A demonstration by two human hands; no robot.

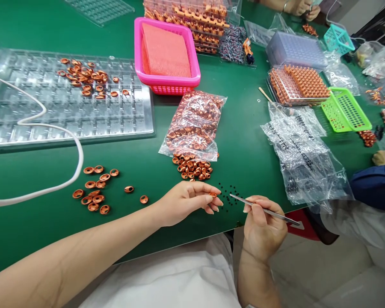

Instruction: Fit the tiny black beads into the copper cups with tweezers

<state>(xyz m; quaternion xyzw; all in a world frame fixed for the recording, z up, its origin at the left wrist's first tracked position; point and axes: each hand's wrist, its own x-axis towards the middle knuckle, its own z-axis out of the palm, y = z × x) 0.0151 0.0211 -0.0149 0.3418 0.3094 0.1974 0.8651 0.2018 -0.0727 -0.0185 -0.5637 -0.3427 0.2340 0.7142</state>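
My left hand rests on the green table and pinches a small copper ring between thumb and fingertips. My right hand grips metal tweezers, whose tips point left toward the ring and hover over several tiny black parts. A loose pile of copper rings lies just beyond my left hand, spilling from a clear bag of rings. Another group of rings lies to the left.
A clear plastic tray with several rings stands at the far left, crossed by a white cable. A pink basket, clear bags, a green basket and trays of copper parts fill the back and right. Another person's sleeve is at right.
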